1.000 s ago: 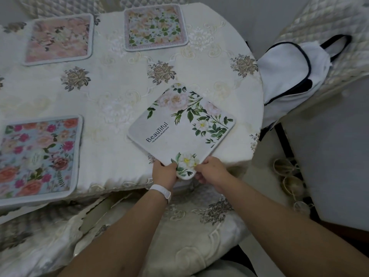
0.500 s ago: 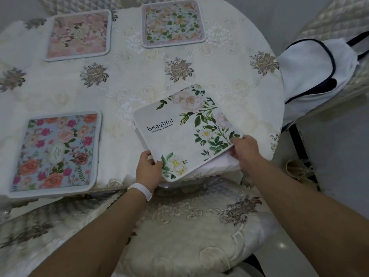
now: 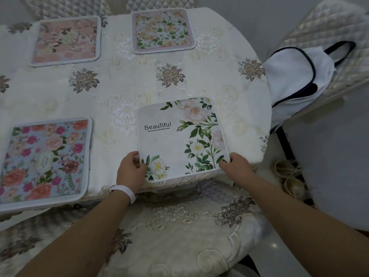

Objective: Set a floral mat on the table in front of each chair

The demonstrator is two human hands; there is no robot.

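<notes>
A white floral mat (image 3: 179, 136) printed "Beautiful" lies square on the table's near edge, in front of a cushioned chair (image 3: 179, 226). My left hand (image 3: 130, 170) grips its near left corner. My right hand (image 3: 235, 166) grips its near right corner. Three other floral mats lie on the table (image 3: 123, 86): a blue one with pink roses (image 3: 44, 158) at the near left, a pale pink one (image 3: 65, 41) at the far left, and a pink-edged one with green leaves (image 3: 162, 30) at the far middle.
A white bag with dark trim (image 3: 299, 76) hangs on a quilted chair (image 3: 329, 37) at the right. Quilted chair backs (image 3: 65, 7) stand behind the far mats. A second cushioned seat (image 3: 30, 236) is at the near left. Sandals (image 3: 289, 176) lie on the floor at the right.
The white mat has turned from a diagonal lie to square with the table edge. My hands have moved apart from one corner to the two near corners.
</notes>
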